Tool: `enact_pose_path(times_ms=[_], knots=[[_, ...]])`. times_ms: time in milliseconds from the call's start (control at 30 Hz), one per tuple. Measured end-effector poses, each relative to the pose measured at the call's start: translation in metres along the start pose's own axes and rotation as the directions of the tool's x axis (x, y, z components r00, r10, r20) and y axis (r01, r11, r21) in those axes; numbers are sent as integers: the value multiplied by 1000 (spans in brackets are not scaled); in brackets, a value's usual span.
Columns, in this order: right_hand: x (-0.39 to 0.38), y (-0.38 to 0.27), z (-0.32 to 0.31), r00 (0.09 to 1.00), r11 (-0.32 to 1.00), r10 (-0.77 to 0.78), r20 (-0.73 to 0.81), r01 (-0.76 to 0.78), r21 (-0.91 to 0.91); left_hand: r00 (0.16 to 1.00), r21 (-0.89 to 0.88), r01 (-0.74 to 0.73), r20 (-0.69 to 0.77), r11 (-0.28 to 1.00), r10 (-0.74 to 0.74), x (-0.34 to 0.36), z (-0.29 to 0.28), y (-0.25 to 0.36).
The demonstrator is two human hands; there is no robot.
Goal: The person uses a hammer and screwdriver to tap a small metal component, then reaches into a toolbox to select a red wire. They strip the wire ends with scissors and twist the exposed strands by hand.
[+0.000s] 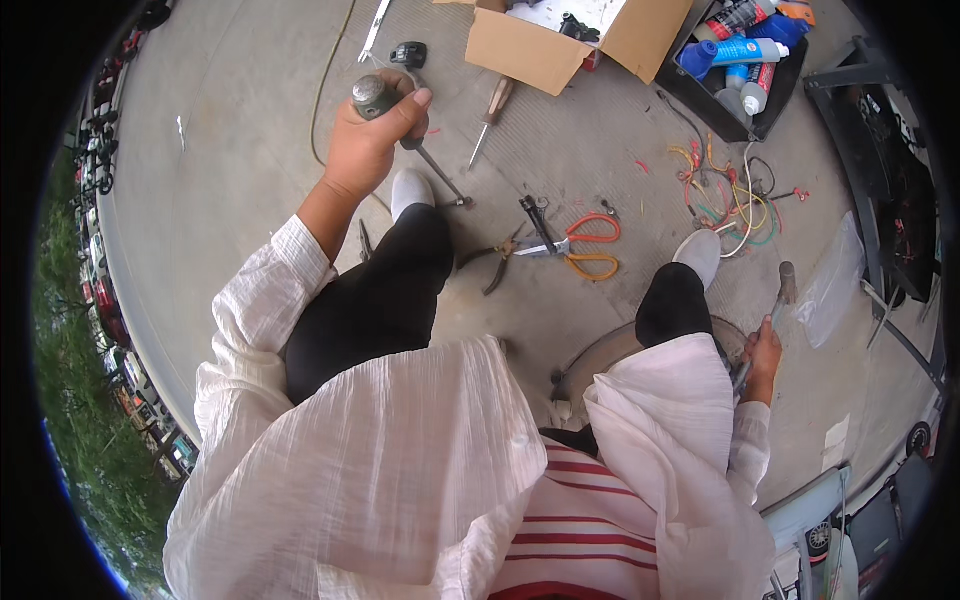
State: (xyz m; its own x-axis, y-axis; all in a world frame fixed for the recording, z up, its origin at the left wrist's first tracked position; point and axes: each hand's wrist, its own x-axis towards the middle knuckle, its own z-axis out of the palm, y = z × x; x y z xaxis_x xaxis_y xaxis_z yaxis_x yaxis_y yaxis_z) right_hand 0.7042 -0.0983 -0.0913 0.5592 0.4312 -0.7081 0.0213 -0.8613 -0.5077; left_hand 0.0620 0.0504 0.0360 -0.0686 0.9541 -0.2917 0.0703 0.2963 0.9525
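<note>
My left hand (362, 148) is raised at the upper left, its fingers wrapped round the dark green, metal-capped handle of a screwdriver (373, 97). The screwdriver's dark shaft slants down to the right, its tip near a small metal piece by my left shoe. At the right, my right hand (764, 355) is closed on a hammer (786, 284) with its head pointing up and away from me. Between my feet lie orange-handled scissors (595, 248), dark-jawed pliers (494, 260) and a small black part (537, 218).
A second screwdriver (491, 118) lies beyond my left shoe, and a wrench (375, 28) farther off. Tangled wires (735, 200) spread past my right shoe. An open cardboard box (525, 50) and a black bin (775, 115) of bottles and tubes stand at the back. A clear plastic bag (832, 285) lies rightward.
</note>
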Motion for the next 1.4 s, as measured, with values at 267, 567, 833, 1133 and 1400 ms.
enact_pose_path(times_ms=[267, 567, 833, 1133, 1400], knots=[[-178, -172, 56, 591, 583, -806, 31, 803, -126, 991, 89, -87, -95, 992, 95, -1, -10, 2], [-318, -287, 205, 423, 693, -615, 666, 692, 201, 961, -9, -145, -238, 989, 138, -13, -40, -2], [-397, -309, 308, 346, 619, -372, 861, 784, -47, 976, -26, -146, -165, 989, 140, -31, -58, 2], [-433, -314, 334, 193, 109, -434, 880, 981, -161, 988, -120, -149, -55, 982, 144, -38, -64, 2], [-484, -335, 303, -7, 76, -734, 679, 993, 92, 958, -11, -271, -104, 963, 268, -43, -64, -7]])
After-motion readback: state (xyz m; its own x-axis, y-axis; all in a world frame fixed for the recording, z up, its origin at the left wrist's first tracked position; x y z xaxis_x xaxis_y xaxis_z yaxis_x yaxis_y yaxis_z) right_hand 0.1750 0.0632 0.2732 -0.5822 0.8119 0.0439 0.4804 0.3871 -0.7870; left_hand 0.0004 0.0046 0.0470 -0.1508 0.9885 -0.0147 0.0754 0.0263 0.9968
